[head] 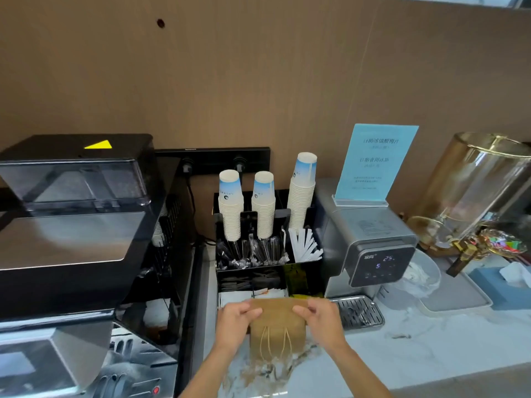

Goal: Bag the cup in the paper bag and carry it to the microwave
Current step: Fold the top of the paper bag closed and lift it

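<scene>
Right now I have the paper bag flat against the table, its twine handles lying on top, and both grips are pinched on its top edge: my left hand at one corner, my right hand at the other. No cup is bagged yet; the cups stand upside down in three stacks in the black organiser just behind the bag. I judge the risk is tearing the thin paper, or failing to part its mouth, if I pull unevenly. Reaching past the bag could also topple a stack. That organiser also holds wrapped stirrers, white sachets and packets in its front compartments.
</scene>
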Motion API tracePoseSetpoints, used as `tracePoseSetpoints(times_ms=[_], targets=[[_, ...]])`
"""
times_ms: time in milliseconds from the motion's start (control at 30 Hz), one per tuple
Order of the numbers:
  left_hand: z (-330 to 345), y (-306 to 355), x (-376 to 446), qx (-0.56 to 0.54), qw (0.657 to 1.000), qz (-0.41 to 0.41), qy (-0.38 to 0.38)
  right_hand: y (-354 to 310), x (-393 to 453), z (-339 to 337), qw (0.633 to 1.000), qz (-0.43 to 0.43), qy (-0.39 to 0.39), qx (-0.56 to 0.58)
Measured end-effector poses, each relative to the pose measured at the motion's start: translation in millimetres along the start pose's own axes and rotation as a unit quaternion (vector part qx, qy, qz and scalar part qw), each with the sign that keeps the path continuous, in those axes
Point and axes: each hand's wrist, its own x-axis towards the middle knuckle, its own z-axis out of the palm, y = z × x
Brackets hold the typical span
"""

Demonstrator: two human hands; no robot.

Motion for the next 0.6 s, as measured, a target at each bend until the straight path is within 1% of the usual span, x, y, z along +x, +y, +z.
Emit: tracePoseSetpoints(times_ms=[100,233,367,467,600], targets=[[-20.3,54.4,3.9,0.009,0.997,0.073,0.02,-46.0,13.3,-42.1,0.997,-0.067,0.04,-0.013],[-47.7,130.5,4.0,-0.017,0.985,0.167,0.027,-110.0,25.9,-101.3,0.989,-0.119,0.084,0.012],[-67.7,196.2,-3.7,-0.037,0.968,0.238,0.07,-169.1,26.9,-145.3,0.98,-0.153,0.117,0.045],[-82.2,234.0,-11.4,-0.049,0.952,0.287,0.094,-204.2,23.5,-169.4,0.972,-0.173,0.141,0.068],[-95.5,269.5,-20.6,-0.074,0.943,0.311,0.094,-235.6,18.0,-193.0,0.966,-0.189,0.159,0.074]])
